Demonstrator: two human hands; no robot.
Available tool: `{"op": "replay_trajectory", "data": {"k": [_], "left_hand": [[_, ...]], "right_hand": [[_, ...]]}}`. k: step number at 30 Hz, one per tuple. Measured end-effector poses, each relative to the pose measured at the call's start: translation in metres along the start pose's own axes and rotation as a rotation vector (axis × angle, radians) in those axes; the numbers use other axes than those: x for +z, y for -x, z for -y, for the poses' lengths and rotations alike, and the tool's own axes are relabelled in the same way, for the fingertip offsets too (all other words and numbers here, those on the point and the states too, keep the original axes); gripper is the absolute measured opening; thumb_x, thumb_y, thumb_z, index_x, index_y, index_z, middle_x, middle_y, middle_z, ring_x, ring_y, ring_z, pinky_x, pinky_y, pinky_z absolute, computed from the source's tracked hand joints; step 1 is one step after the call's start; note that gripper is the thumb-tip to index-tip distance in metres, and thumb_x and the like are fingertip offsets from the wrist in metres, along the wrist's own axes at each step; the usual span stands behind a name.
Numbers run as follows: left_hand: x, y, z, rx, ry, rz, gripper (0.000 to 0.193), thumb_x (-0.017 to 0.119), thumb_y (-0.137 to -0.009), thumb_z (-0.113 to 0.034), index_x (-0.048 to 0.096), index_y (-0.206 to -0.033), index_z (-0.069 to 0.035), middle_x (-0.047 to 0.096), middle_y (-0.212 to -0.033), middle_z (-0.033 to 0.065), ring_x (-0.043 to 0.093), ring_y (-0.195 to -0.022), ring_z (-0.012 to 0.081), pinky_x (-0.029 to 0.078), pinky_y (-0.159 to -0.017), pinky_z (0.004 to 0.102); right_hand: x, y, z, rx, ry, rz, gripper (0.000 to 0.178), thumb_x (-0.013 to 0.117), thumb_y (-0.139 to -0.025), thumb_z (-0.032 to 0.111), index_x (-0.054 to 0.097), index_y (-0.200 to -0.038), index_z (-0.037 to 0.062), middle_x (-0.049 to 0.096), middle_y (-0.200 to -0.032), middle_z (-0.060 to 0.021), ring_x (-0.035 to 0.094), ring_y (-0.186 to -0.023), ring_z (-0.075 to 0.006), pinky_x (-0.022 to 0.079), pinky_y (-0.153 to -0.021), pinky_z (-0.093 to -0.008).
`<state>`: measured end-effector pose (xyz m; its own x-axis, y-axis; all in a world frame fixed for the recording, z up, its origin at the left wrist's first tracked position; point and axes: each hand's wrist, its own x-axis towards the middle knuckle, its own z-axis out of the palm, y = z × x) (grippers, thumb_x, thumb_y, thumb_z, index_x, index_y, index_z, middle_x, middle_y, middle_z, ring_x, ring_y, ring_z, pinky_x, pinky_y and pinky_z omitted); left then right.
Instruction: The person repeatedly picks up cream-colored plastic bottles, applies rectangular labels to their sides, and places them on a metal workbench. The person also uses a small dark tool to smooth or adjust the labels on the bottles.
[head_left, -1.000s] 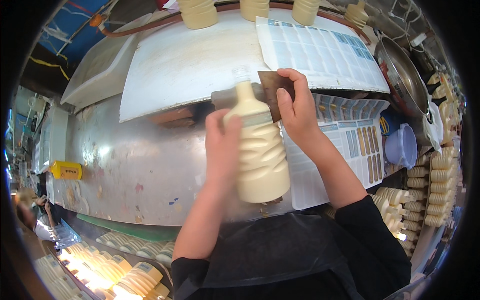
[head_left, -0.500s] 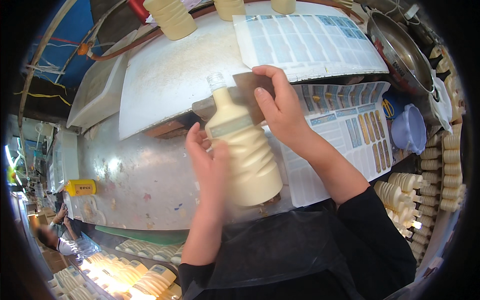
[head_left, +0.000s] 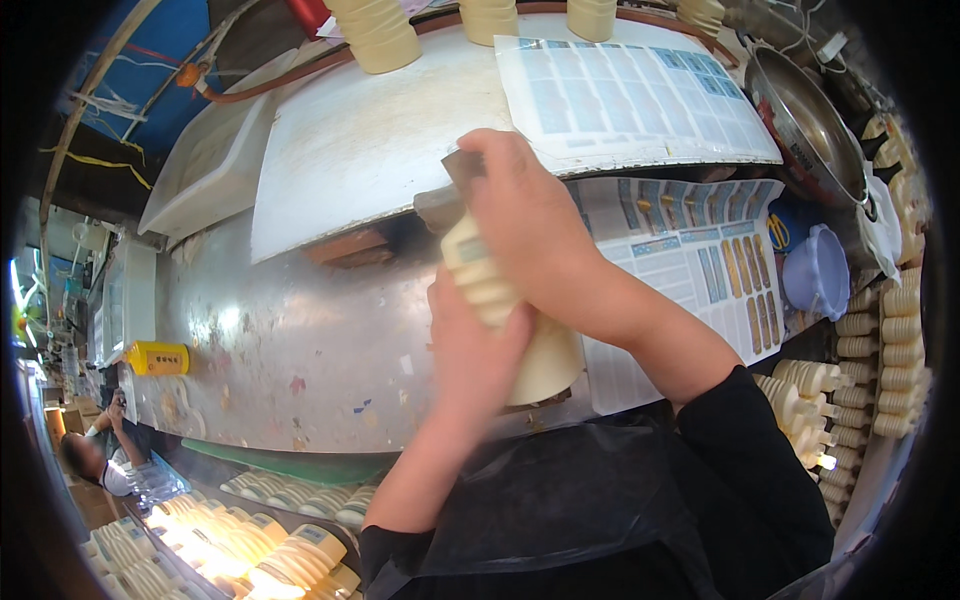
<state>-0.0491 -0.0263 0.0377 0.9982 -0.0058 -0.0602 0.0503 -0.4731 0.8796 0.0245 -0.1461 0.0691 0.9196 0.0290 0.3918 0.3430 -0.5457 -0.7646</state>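
Observation:
A cream bottle with wavy ridges (head_left: 487,287) lies tilted in front of me, its base toward my body. A small greyish-blue patch shows on its shoulder. My left hand (head_left: 475,345) is wrapped round the bottle's body, somewhat blurred. Over the neck end, my right hand (head_left: 525,225) grips a thin, dark, flat scraper-like piece (head_left: 463,172) and hides the neck. Whether that piece touches the bottle I cannot tell. Beside my right forearm lies a sheet of gold and blue labels (head_left: 700,255).
Beyond the bottle is a white board (head_left: 370,150) bearing another label sheet (head_left: 620,95) and several cream bottles (head_left: 375,35). A metal pan (head_left: 810,110) and lilac basin (head_left: 815,270) stand right. A yellow container (head_left: 158,358) sits left. Bottle rows (head_left: 300,560) lie lower left; a person (head_left: 110,450) is beyond.
My left hand has closed round the bottle's body. My right hand has swung left over the neck with the dark flat piece. The bottle has turned, and the view has shifted slightly.

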Motion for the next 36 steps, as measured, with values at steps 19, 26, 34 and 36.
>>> {"op": "replay_trajectory", "data": {"k": [19,26,34,36], "left_hand": [[-0.004,0.011,0.007,0.148,-0.221,-0.009,0.098,0.073,-0.083,-0.038,0.023,-0.16,-0.002,0.034,-0.151,0.0302,0.043,-0.136,0.0465,0.039,-0.112,0.0484],[0.0,0.008,0.002,0.156,-0.212,0.016,0.104,0.072,-0.08,-0.037,0.02,-0.161,-0.001,0.034,-0.15,0.0302,0.039,-0.137,0.0463,0.033,-0.116,0.0493],[0.003,0.007,0.016,0.237,-0.226,-0.083,0.103,0.079,-0.079,-0.032,0.022,-0.161,-0.003,0.032,-0.154,0.0289,0.041,-0.139,0.0463,0.037,-0.115,0.0489],[0.006,0.007,0.017,0.233,-0.22,-0.106,0.102,0.078,-0.08,-0.032,0.023,-0.16,-0.002,0.034,-0.153,0.0285,0.039,-0.14,0.0454,0.036,-0.116,0.0488]], "right_hand": [[-0.008,0.002,0.004,0.099,0.109,0.087,0.03,0.053,-0.097,0.01,0.049,-0.125,-0.0005,0.055,-0.121,-0.0246,0.062,-0.105,-0.0442,0.052,-0.089,-0.0482],[-0.013,0.029,-0.071,-0.02,-0.102,-0.178,0.035,0.051,-0.1,0.009,0.048,-0.134,0.0021,0.057,-0.127,-0.0228,0.059,-0.112,-0.0426,0.048,-0.096,-0.0478],[-0.021,0.032,-0.043,-0.033,-0.01,-0.131,0.031,0.058,-0.093,0.006,0.057,-0.124,0.0034,0.065,-0.108,-0.018,0.063,-0.106,-0.0391,0.05,-0.091,-0.0473],[-0.021,0.041,-0.029,-0.269,0.077,-0.124,0.025,0.061,-0.089,0.007,0.061,-0.114,0.0047,0.067,-0.098,-0.0142,0.064,-0.099,-0.0348,0.051,-0.084,-0.046]]}}
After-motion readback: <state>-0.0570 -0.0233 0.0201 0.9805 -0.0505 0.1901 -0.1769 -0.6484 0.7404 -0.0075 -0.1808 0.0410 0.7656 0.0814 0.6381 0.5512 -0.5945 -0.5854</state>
